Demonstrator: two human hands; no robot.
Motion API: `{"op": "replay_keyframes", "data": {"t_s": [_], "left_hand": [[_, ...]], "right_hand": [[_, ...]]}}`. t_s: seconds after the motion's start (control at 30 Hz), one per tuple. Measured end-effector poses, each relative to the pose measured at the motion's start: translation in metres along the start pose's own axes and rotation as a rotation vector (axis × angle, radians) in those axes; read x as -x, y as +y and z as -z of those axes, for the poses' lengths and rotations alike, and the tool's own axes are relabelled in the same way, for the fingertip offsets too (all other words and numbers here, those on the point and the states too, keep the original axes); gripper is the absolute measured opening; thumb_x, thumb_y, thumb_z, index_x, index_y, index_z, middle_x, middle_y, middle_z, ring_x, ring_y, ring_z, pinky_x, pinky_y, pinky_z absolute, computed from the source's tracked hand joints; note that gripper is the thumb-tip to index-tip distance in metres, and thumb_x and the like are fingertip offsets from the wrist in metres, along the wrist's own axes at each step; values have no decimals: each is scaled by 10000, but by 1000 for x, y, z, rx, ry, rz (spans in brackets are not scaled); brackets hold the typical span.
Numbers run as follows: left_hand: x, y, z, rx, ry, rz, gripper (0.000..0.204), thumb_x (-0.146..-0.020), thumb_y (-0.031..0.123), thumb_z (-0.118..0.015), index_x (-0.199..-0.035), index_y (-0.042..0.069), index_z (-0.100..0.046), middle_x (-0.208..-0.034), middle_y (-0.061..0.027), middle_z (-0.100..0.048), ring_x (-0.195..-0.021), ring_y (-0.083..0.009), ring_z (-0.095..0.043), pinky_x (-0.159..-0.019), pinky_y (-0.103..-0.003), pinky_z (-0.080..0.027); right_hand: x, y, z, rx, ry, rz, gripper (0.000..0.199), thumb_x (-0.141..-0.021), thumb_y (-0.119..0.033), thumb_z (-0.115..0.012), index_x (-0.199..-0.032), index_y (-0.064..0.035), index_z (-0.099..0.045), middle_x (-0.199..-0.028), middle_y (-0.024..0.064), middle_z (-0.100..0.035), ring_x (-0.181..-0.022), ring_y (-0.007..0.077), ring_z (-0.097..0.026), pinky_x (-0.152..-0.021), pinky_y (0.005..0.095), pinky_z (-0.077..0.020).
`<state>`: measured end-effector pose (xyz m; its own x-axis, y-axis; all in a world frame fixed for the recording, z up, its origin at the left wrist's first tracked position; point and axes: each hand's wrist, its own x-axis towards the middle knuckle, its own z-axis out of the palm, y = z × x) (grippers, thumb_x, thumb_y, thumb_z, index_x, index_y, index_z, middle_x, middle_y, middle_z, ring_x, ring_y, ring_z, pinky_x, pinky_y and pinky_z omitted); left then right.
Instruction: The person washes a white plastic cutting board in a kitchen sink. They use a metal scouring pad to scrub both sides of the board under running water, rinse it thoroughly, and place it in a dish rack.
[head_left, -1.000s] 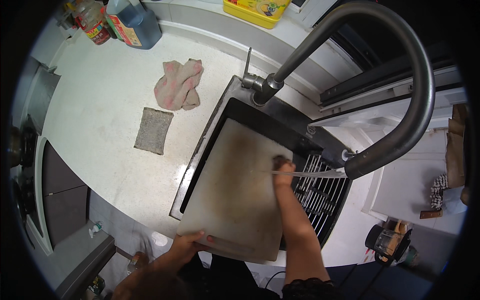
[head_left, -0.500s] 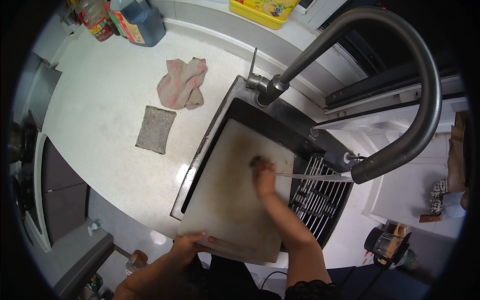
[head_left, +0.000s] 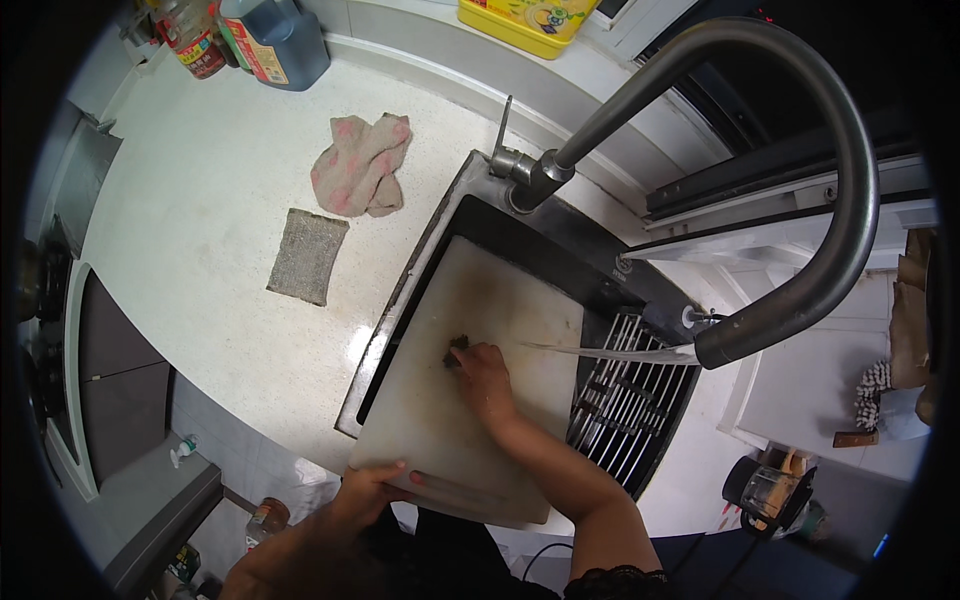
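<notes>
A whitish cutting board [head_left: 410,405] with brownish stains lies tilted across the dark sink [head_left: 535,253], its near end reaching over the front edge. My left hand [head_left: 370,490] grips the board's near left corner, thumb on top beside the slot, other fingers hidden underneath. On the middle of the board my right hand [head_left: 487,382] presses a small dark scrubber [head_left: 456,351], its fingers closed round it. A water stream [head_left: 620,354] from the tall grey faucet [head_left: 865,200] runs onto the board, to the right of that hand.
A metal rack [head_left: 630,400] lies over the sink's right side. Left of the sink, a grey scouring pad [head_left: 307,256] and a crumpled pinkish-beige cloth [head_left: 362,165] rest on the white counter [head_left: 200,260]. Bottles [head_left: 290,45] stand at the back left; a yellow box [head_left: 520,25] is behind.
My right hand has moved left and slightly nearer across the board with the scrubber. My left hand keeps its grip on the corner.
</notes>
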<state>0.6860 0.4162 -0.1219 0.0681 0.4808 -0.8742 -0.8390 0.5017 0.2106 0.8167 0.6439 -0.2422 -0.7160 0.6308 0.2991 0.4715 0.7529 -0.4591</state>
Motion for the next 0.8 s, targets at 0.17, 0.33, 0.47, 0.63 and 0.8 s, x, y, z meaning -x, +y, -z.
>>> {"op": "replay_keyframes", "data": {"t_s": [0.17, 0.33, 0.47, 0.63, 0.8], "left_hand": [[0, 3, -5, 6, -25, 16, 463, -846, 123, -602, -1254, 27, -405, -1160, -168, -507, -1004, -350, -563, -783, -536, -511], [0, 5, -8, 32, -19, -3, 432, -859, 127, -588, -1243, 21, -420, -1136, -160, -525, -964, -331, -585, -762, -503, -529], [2, 8, -8, 49, -28, 17, 423, -866, 121, -582, -1244, 23, -421, -1130, -154, -528, -951, -319, -591, -761, -496, -534], [2, 5, -7, 22, 8, -4, 431, -857, 117, -588, -1244, 36, -415, -1135, -153, -520, -944, -319, -589, -801, -546, -506], [6, 10, -10, 36, 20, 7, 425, -861, 115, -577, -1244, 26, -415, -1152, -154, -515, -969, -323, -582, -794, -532, -512]], "right_hand": [[51, 190, -4, 596, -72, -501, 121, -796, -125, -574, -770, -90, -687, -675, 91, -646, -566, 215, -601, -575, 337, -485], [17, 111, -19, 586, -146, -592, 135, -750, -74, -589, -824, 17, -655, -865, 189, -638, -882, 302, -597, -777, 446, -443], [49, 142, -28, 486, -127, -340, 86, -746, -80, -590, -752, -4, -629, -849, 183, -636, -901, 294, -597, -790, 415, -465], [24, 182, -4, 655, -266, -712, 142, -798, -103, -557, -835, -38, -678, -723, 130, -641, -651, 276, -613, -649, 356, -514], [-8, 20, 0, 157, 31, -82, 159, -761, -61, -530, -862, -34, -650, -801, 130, -629, -760, 290, -596, -721, 375, -487]]}}
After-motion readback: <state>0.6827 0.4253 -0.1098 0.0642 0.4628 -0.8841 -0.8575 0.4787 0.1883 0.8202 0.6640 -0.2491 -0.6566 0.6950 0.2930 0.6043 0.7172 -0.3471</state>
